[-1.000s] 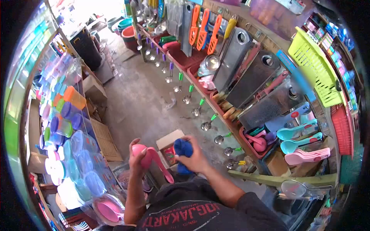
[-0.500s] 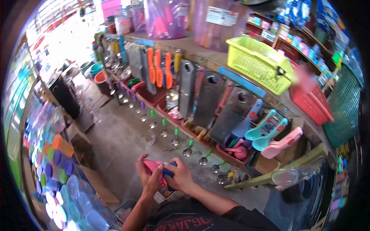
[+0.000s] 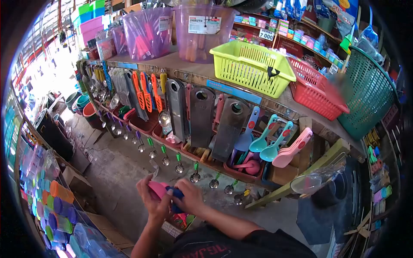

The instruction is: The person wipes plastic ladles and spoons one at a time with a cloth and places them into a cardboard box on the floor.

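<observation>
Low in the view, my left hand (image 3: 155, 200) is closed around a smooth, rounded pink object (image 3: 158, 189); its exact kind is hidden by my fingers. Against it, my right hand (image 3: 190, 195) grips a dark blue object (image 3: 175, 192), whose kind I cannot make out. The two objects are close together, and whether they are joined cannot be seen. Just below my hands is a box (image 3: 174, 227) with colourful things in it, partly covered by my wrists and shirt.
Ahead runs a shelf with purple tubs (image 3: 202, 32), a yellow-green basket (image 3: 254, 66) and a red basket (image 3: 316, 88). Graters (image 3: 232, 129), orange-handled knives (image 3: 146, 94) and pink spatulas (image 3: 294, 148) hang beneath. Ladles (image 3: 195, 174) line the lower rail. Lidded containers (image 3: 60, 215) stand at left.
The view has turned right, so shelf and hands appear farther left. Both hands still hold the pink and blue objects, with the fingers slightly shifted.
</observation>
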Available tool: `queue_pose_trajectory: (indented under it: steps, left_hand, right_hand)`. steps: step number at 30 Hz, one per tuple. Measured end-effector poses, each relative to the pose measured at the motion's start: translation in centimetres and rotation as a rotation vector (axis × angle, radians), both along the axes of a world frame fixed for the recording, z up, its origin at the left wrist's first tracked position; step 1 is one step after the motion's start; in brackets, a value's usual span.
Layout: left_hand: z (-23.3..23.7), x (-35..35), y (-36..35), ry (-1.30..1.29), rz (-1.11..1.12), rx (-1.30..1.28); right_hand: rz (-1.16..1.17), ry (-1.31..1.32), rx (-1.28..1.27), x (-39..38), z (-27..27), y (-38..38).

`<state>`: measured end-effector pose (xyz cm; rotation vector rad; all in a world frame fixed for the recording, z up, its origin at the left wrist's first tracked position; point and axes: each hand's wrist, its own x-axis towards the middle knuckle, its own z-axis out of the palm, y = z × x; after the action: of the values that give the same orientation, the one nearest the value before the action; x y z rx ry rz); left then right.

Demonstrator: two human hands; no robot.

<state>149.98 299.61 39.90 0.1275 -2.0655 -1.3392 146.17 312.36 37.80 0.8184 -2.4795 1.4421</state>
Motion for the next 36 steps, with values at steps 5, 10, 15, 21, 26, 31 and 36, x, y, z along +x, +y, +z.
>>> queue_pose_trajectory:
  steps: [5,10,15,21,26,31,36]
  left_hand:
    - [3.1,0.1,-0.3,0.233,0.105,0.245]
    - [3.3,-0.3,-1.6,0.178,0.05,0.17]
    - [1.9,-1.0,-1.8,0.169,-0.624,1.042]
    - [0.3,-3.1,-0.7,-0.015,-0.529,0.691]
    - [0.9,0.6,4.0,0.017,-0.439,0.689]
    - [-0.3,-0.2,2.4,-0.039,-0.138,0.861]
    - [-0.9,0.8,-1.8,0.056,-0.119,1.128]
  right_hand:
    - [0.03,-0.285,0.224,3.0,-5.5,-0.2]
    - [0.015,-0.314,0.28,1.3,-4.0,3.7]
    - [0.044,-0.43,-0.197,-0.9,-0.1,5.8]
    - [0.042,-0.212,-0.305,0.5,-1.1,3.5]
    - [-0.14,0.027,-0.085,1.8,2.1,2.7]
    - [0.033,0.15,0.04,2.9,0.5,1.1]
    - [0.237,0.077,0.141,1.4,-2.3,3.1]
